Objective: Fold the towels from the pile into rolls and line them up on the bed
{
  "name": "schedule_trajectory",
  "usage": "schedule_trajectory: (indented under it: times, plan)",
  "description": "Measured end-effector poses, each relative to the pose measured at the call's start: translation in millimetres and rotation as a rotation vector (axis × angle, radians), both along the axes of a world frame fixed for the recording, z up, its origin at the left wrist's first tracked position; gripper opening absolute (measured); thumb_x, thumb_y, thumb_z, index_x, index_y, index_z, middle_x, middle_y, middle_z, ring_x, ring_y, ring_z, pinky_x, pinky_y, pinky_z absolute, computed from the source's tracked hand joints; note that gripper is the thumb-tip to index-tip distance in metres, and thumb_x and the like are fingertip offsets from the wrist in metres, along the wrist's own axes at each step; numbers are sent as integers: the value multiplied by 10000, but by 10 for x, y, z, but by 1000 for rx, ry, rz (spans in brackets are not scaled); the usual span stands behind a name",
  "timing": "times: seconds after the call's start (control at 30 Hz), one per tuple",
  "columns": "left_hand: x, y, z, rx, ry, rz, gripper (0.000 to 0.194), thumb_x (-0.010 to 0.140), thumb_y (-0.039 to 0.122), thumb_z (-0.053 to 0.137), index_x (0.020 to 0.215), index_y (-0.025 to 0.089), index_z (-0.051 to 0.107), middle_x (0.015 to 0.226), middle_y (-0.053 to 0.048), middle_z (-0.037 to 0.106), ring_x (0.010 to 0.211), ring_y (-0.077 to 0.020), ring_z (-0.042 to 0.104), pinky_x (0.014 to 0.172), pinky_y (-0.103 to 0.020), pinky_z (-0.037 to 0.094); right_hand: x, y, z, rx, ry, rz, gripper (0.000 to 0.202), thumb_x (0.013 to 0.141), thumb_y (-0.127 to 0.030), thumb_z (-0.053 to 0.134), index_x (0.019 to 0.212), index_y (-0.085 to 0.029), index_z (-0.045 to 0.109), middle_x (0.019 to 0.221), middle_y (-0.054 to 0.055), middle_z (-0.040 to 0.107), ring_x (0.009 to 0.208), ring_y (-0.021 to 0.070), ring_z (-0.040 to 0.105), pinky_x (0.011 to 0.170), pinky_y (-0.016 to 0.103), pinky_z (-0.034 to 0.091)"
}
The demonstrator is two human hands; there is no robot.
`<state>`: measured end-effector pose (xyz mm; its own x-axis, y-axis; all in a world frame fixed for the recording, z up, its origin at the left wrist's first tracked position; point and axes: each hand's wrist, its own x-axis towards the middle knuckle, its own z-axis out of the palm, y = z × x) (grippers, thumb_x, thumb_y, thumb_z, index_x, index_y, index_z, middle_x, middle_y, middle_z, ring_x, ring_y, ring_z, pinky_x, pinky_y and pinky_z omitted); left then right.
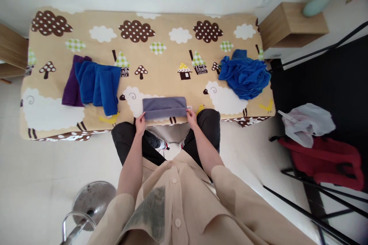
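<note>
Cloth (164, 108), gray and folded, flat on the sheep cover (161, 84) in the middle of the frame. Lies long from left to right, just past the fingers (143, 116). Is pinched at both ends by left hand (140, 124) and right hand (192, 118), equally near, with fingertips pressed together.

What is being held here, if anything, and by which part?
A grey-purple cloth: the left hand has its near left corner, the right hand its right end, near the white tag.
</note>
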<state>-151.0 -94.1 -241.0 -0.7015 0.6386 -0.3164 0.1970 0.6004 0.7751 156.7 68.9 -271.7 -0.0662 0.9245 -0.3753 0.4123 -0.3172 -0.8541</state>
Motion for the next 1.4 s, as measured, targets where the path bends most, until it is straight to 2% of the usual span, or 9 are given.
schedule_trajectory:
  times: [0.1,0.2,0.4,0.67,0.83,1.03,1.13,1.3,1.4]
  plan:
    - [-17,17,2,-4,7,-16,468,959,229,443,1309,159,746,1124,-118,720,1120,-231,659,1109,-375,493,-8,24,-10,-1,19,3,397,868,-355,525,1113,-166,773,1064,96,757,1036,240,688,1033,395,539]
    - [-22,29,5,-29,10,-21,477,914,209,500,1314,161,755,1073,-121,699,1110,-258,649,1138,-417,474,-13,43,-12,-13,34,0,406,864,-346,530,1138,-188,785,1197,99,761,1203,262,669,1123,438,498]
    - [3,11,3,-63,55,-108,705,705,106,645,1406,155,696,923,-67,591,856,-229,616,981,-407,555,-9,-21,32,-37,93,104,634,727,-264,695,1354,-178,717,1261,109,750,1169,285,689,1093,453,539]
    - [-32,63,-82,-97,150,-138,594,800,81,541,1361,148,726,914,-108,602,917,-275,636,1038,-438,529,-36,22,-34,37,62,185,704,756,-172,584,1457,-140,633,1416,147,675,1308,261,636,1207,457,448]
    - [-75,95,-88,-136,157,-175,588,817,70,518,1361,162,720,984,-132,642,987,-297,658,1053,-445,521,-4,118,-38,46,-68,208,667,774,-137,589,1434,-200,653,1359,115,709,1340,300,617,1225,531,421]
    - [-225,180,28,-167,151,-204,522,839,80,531,1318,148,727,984,-133,618,985,-302,651,1069,-470,510,24,304,130,28,-317,289,501,871,-112,535,1328,-196,721,1181,153,753,1167,373,685,1133,615,472]
    - [-310,208,99,-165,143,-216,469,808,82,564,1237,129,747,958,-121,603,948,-287,650,1074,-463,512,21,297,228,23,-343,315,460,882,-107,542,1287,-190,742,1135,161,758,1123,378,697,1103,611,495]
    - [-340,195,138,-153,118,-229,483,782,81,565,1228,148,736,989,-101,606,880,-248,650,1069,-449,524,2,180,331,50,-440,460,664,845,-99,594,1497,-221,584,1229,138,741,1147,350,699,1082,560,534]
    - [-334,194,123,-148,108,-224,489,796,93,564,1254,134,731,1017,-115,612,889,-250,652,1067,-447,521,-18,178,343,62,-423,465,599,880,-123,563,1470,-221,596,1274,128,733,1177,323,692,1086,526,544]
